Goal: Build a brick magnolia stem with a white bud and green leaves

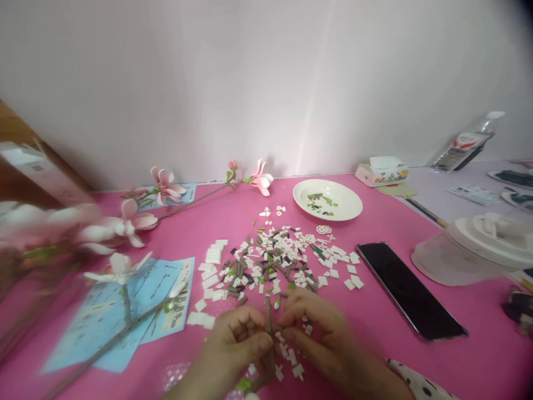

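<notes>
A brown brick-built branch [268, 316] stands roughly upright at the bottom centre, with a green piece near its lower end. My left hand [235, 347] is closed round it from the left. From the right, my right hand [318, 328] has its thumb and fingers pinched at the branch's side; what lies between the fingertips is too small to make out. Just beyond both hands spreads a pile of small white, brown and green pieces [275, 258]. White flat tiles [210, 278] lie at its left side.
A white plate [347, 208] with green pieces stands behind the pile. To the right are a phone [410, 289], a lidded tub [470, 255] and a tissue pack [383, 171]. Blue instruction sheets [112, 328], magnolia branches [200, 198] and a flower stem [112, 337] lie left.
</notes>
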`<state>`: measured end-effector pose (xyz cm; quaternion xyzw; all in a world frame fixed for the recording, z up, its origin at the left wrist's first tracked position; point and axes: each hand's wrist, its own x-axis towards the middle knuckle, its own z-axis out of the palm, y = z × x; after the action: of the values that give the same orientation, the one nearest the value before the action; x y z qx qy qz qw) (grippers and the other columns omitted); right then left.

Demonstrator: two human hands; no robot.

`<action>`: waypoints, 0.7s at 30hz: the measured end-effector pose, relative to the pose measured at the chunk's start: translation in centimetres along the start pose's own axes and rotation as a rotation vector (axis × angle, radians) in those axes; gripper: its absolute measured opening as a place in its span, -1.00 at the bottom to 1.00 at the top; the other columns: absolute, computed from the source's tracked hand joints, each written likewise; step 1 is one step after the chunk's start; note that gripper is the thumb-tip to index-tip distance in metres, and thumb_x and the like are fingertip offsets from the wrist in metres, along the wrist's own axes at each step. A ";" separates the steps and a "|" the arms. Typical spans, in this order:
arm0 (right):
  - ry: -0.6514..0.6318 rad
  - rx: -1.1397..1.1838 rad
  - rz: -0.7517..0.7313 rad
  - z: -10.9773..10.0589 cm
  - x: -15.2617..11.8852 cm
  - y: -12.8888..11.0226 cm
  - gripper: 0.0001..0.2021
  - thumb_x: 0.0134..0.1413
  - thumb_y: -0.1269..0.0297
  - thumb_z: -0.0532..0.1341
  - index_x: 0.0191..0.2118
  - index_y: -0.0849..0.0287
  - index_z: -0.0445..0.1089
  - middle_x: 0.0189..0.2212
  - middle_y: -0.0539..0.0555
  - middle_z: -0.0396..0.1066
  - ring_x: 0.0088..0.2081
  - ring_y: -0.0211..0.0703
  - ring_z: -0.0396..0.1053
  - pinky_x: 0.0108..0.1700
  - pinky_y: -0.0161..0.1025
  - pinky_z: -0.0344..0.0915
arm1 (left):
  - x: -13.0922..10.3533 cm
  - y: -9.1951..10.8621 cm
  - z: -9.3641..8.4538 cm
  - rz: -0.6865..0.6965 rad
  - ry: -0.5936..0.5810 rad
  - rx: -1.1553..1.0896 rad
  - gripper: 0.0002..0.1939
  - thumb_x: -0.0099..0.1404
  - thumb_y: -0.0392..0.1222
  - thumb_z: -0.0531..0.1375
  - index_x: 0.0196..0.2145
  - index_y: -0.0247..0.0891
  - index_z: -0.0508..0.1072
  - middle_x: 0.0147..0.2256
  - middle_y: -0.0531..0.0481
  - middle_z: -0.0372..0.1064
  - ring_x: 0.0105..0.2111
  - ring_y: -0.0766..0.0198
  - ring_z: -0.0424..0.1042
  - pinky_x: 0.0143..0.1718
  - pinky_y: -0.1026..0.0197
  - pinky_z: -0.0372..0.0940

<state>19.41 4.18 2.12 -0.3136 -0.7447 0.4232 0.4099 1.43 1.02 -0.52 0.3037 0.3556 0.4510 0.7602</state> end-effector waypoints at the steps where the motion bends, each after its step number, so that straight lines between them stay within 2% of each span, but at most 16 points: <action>1: -0.007 -0.018 -0.024 0.0 0.0 0.0 -0.87 0.05 0.54 0.20 -0.35 0.16 0.43 -0.40 0.02 0.41 -0.32 -0.21 0.38 -0.26 -0.29 0.31 | 0.0 0.0 0.0 0.002 0.005 0.004 -0.68 0.01 -0.07 0.42 -0.52 -0.31 0.40 -0.71 0.08 0.40 -0.78 0.46 0.26 -0.77 0.46 0.11; 3: -0.019 -0.048 -0.053 0.0 -0.1 0.1 -0.87 0.05 0.54 0.22 -0.34 0.17 0.43 -0.39 0.04 0.41 -0.29 -0.19 0.36 -0.24 -0.26 0.31 | -0.1 0.1 0.0 0.012 0.008 0.008 -0.70 0.01 -0.09 0.42 -0.52 -0.31 0.41 -0.70 0.08 0.41 -0.76 0.46 0.29 -0.74 0.46 0.15; 8: -0.005 -0.102 -0.111 0.1 -0.3 0.7 -0.90 0.02 0.52 0.28 -0.37 0.18 0.42 -0.42 0.03 0.41 -0.30 -0.18 0.35 -0.21 -0.23 0.29 | -0.2 0.0 0.0 0.023 -0.033 -0.022 -0.72 0.06 -0.12 0.40 -0.52 -0.30 0.39 -0.70 0.10 0.42 -0.80 0.53 0.19 -0.74 0.47 0.14; 14: -0.001 -0.129 -0.104 0.3 -0.4 0.9 -0.87 -0.02 0.56 0.27 -0.39 0.18 0.40 -0.43 0.02 0.40 -0.31 -0.19 0.34 -0.26 -0.25 0.29 | -0.4 -0.1 0.1 0.011 -0.032 0.014 -0.71 0.06 -0.13 0.40 -0.51 -0.32 0.38 -0.67 0.04 0.45 -0.73 0.39 0.36 -0.73 0.43 0.16; 18: 0.007 -0.137 -0.117 0.5 -0.5 1.0 -0.85 -0.05 0.57 0.28 -0.38 0.18 0.39 -0.43 0.03 0.39 -0.32 -0.19 0.33 -0.26 -0.24 0.30 | -0.5 0.1 0.4 0.004 0.011 0.089 -0.67 0.02 -0.08 0.41 -0.51 -0.31 0.36 -0.64 0.01 0.45 -0.69 0.32 0.41 -0.71 0.38 0.21; 21: 0.023 -0.148 -0.142 0.5 -0.4 0.9 -0.84 -0.06 0.58 0.28 -0.40 0.18 0.38 -0.44 0.02 0.38 -0.34 -0.19 0.32 -0.28 -0.24 0.30 | -0.5 0.5 0.7 -0.003 0.032 0.128 -0.65 0.00 -0.06 0.42 -0.54 -0.32 0.36 -0.64 0.01 0.44 -0.68 0.34 0.40 -0.66 0.36 0.23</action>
<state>19.30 4.05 1.00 -0.2944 -0.7895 0.3333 0.4231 1.58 0.67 0.42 0.3437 0.3962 0.4310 0.7342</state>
